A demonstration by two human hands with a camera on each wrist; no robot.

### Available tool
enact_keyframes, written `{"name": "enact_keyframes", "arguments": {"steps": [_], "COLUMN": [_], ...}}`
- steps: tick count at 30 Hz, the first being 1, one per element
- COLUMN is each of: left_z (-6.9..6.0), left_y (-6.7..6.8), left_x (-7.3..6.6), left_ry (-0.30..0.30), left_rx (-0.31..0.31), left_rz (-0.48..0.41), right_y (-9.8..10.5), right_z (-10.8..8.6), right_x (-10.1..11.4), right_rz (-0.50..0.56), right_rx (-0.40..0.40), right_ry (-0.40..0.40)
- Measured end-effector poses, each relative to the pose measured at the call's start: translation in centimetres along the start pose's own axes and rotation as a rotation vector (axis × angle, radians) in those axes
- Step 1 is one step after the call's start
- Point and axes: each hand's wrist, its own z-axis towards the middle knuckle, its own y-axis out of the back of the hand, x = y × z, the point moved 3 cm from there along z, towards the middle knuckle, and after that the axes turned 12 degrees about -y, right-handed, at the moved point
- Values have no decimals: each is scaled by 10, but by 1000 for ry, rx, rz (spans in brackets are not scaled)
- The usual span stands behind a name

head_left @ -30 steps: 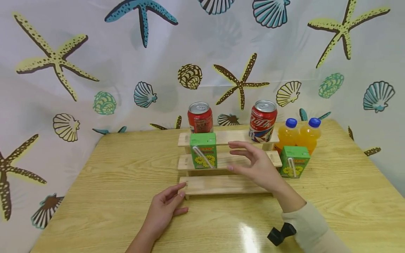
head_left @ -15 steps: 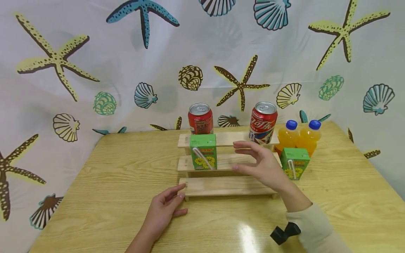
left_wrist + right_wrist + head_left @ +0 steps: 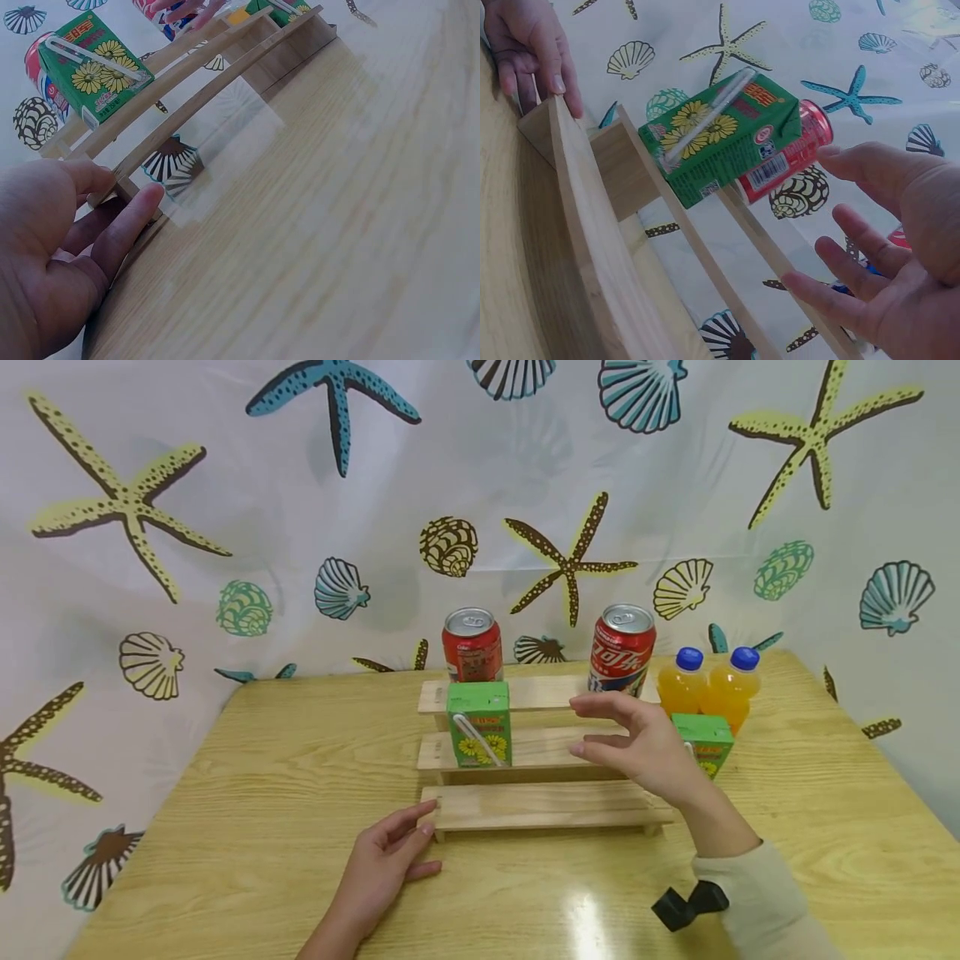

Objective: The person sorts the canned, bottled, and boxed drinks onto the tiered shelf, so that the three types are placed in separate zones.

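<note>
The wooden shelf with three steps stands on the surface. Your left hand touches the left end of its lowest step, fingers lightly bent; whether it grips there, I cannot tell. Your right hand is near the right part of the shelf, thumb and fingers wide apart. One green box stands at the left of the shelf's middle step. Two red cans are on its top step, and a second green box and two orange bottles stand right of the shelf.
</note>
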Motion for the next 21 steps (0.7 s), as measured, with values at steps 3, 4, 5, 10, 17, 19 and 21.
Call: {"name": "enact_keyframes", "arguments": {"steps": [3, 4, 5, 10, 17, 19, 21], "left_z": [0, 0, 0, 0, 0, 0, 0], "left_y": [0, 0, 0, 0, 0, 0, -1], "left_x": [1, 1, 1, 1, 1, 1, 1], "left_ry": [2, 4, 4, 3, 7, 9, 8], "left_rx": [4, 6, 7, 14, 18, 18, 20], "left_rz": [-1, 0, 0, -2, -8, -8, -9], "right_y": [5, 7, 8, 15, 26, 29, 32], "right_z": [-1, -2, -2, -3, -4, -5, -6], "right_x": [0, 1, 1, 1, -1, -1, -2], "right_rz": [3, 3, 4, -23, -104, -135, -165], "right_rx": [8, 12, 15, 22, 45, 36, 28], "right_ry": [-5, -7, -7, -16, -7, -5, -8]}}
